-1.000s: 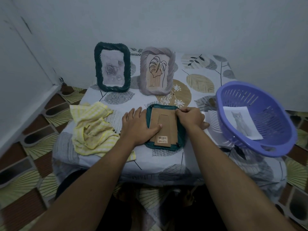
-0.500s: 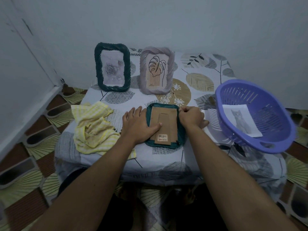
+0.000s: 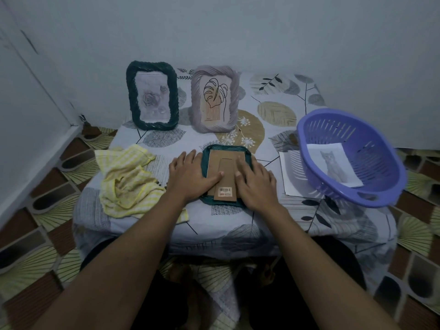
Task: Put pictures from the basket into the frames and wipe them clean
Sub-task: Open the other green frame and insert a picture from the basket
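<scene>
**While both hands press on a face-down frame, a cat picture lies in the basket**

Where the leaf-print table (image 3: 273,210) fills the middle of the view, a purple slotted basket (image 3: 381,167) sits tilted at its right edge, partly over a white sheet (image 3: 289,172) that lies on the tabletop. A crumpled yellow checked cloth (image 3: 126,182) lies at the near left. Two frames stand upright at the far side: a dark green frame (image 3: 130,96) with a rose picture on the left, and just beside it on the right a mauve frame (image 3: 196,101) with a leaf drawing. Near the front edge, between cloth and basket, a teal frame (image 3: 226,167) lies face down, its brown cardboard back and stand upward.

The left hand (image 3: 190,179) rests flat on the frame's left side, fingers straight and slightly spread, thumb on the cardboard. The right hand (image 3: 257,184) lies flat on the right side, fingers straight and close together, gripping nothing. Inside the basket lies a cat picture (image 3: 333,165). A barcode sticker (image 3: 225,191) marks the stand's near end.
</scene>
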A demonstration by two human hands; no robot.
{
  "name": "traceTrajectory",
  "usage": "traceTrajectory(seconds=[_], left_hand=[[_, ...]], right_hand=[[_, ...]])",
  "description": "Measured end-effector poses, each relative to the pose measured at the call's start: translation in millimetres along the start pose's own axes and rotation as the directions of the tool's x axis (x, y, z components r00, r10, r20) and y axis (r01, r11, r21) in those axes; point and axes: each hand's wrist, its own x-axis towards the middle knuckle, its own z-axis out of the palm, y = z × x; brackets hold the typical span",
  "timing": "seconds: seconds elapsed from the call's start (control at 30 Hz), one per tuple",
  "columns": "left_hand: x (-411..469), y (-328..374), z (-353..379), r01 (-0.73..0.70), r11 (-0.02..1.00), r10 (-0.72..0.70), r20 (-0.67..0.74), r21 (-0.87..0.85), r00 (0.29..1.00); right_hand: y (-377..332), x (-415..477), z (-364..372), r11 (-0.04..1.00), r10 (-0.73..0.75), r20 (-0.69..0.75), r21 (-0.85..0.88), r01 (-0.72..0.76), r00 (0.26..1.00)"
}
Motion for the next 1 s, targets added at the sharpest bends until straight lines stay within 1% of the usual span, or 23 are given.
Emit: traceTrajectory(seconds=[0.1,0.13,0.2,0.27,0.33,0.47,0.6,0.67,0.77,1.0], left_hand=[[1,-3,0,0.005,0.999,-0.004,0.017,-0.040,1.000],[0,-3,-1,-0.017,0.997,0.018,0.008,-0.079,1.000],[-1,-3,-6,-0.086,0.969,0.082,-0.025,-0.233,0.996],[-5,-4,-12,-0.139,0.904,0.135,-0.039,-0.404,0.990],[-10,-7,-20,-0.151,0.866,0.162,-0.016,-0.476,0.987],[-24,-17,-24,-0.190,0.881,0.217,0.013,-0.434,0.976],[-41,-16,-29,-0.234,0.875,0.284,0.058,-0.425,0.957],[-47,-16,-31,-0.228,0.887,0.284,0.085,-0.403,0.955],[-51,-19,-30,-0.240,0.909,0.285,0.089,-0.340,0.954],[-57,-18,-30,-0.242,0.896,0.277,0.045,-0.372,0.960]], right_hand=[[2,-2,3,0.999,-0.010,-0.001,-0.051,0.010,1.000],[2,-1,4,0.998,-0.009,-0.004,-0.054,0.009,1.000],[3,-1,4,0.998,-0.011,-0.005,-0.061,0.011,1.000],[3,-1,4,0.998,-0.011,-0.001,-0.065,0.011,1.000],[3,-1,5,0.998,-0.007,-0.001,-0.068,0.007,1.000],[2,-2,5,0.997,-0.003,-0.009,-0.073,0.003,1.000],[1,-3,5,0.998,-0.006,-0.022,-0.069,0.004,1.000],[2,-3,6,0.998,-0.004,-0.023,-0.070,0.003,1.000],[2,-2,7,0.997,-0.002,-0.026,-0.073,0.000,1.000],[3,-2,7,0.997,-0.003,-0.027,-0.074,0.001,1.000]])
